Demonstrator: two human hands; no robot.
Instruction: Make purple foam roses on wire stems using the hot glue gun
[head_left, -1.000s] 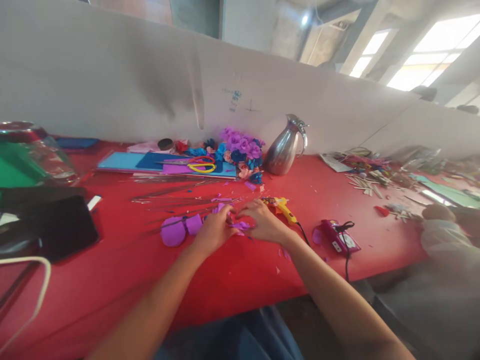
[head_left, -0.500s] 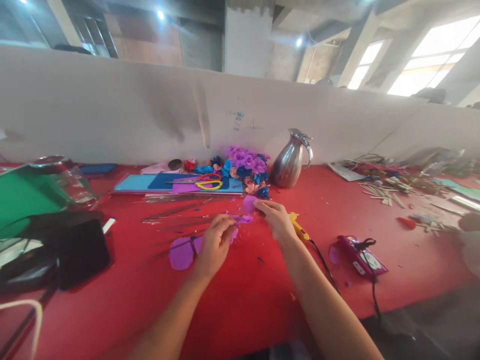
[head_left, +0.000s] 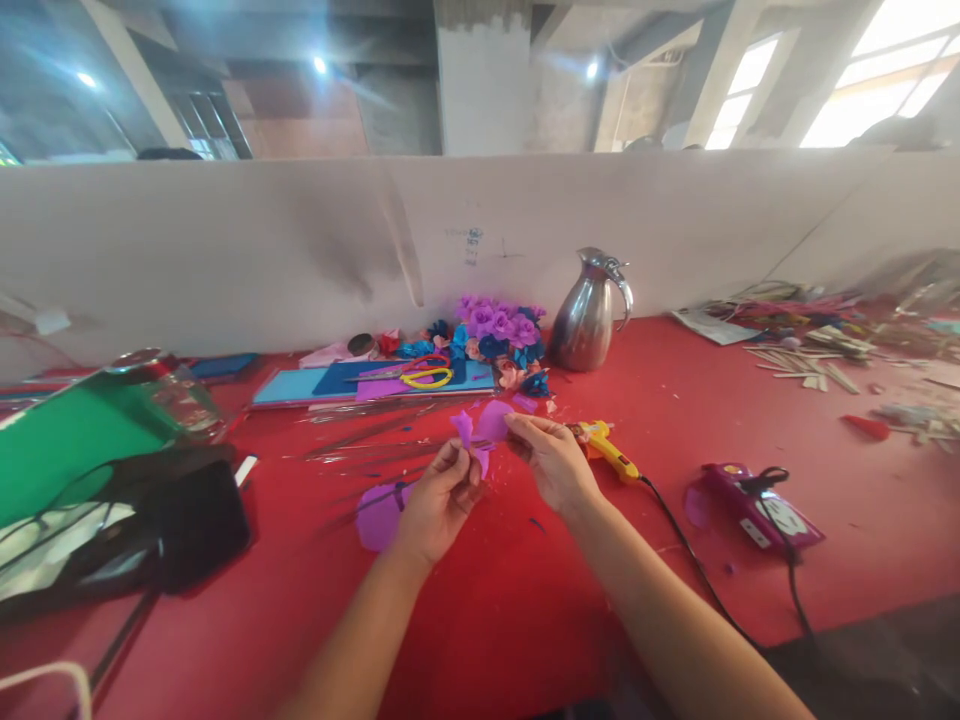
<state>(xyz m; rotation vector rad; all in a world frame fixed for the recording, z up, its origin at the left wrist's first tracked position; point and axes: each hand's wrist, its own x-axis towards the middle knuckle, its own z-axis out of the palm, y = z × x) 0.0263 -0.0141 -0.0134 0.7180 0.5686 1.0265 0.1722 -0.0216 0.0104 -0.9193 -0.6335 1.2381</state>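
Note:
My left hand [head_left: 444, 497] is closed on a partly formed purple paper flower [head_left: 463, 430], whose petals stick up above the fingers. Between the thumb and fingers of my right hand [head_left: 553, 458] is a rounded purple paper petal [head_left: 493, 421], held right against the flower. Whether the two are joined I cannot tell. Below and left of my left hand, cut purple paper pieces [head_left: 377, 518] lie on the red table [head_left: 480, 610]. A yellow glue gun [head_left: 611, 452] rests just right of my right hand, its nozzle partly hidden.
Finished paper flowers [head_left: 499, 325] are heaped by the partition, beside a steel jug [head_left: 586, 315]. Scissors [head_left: 427, 375] lie on blue sheets [head_left: 300, 386]. A black cord runs from the glue gun near a magenta power box [head_left: 761, 508]. Wooden sticks [head_left: 810, 362] are scattered at right.
My left hand has turned the flower more upright. My right hand has brought the petal up against it. The whole view has shifted slightly.

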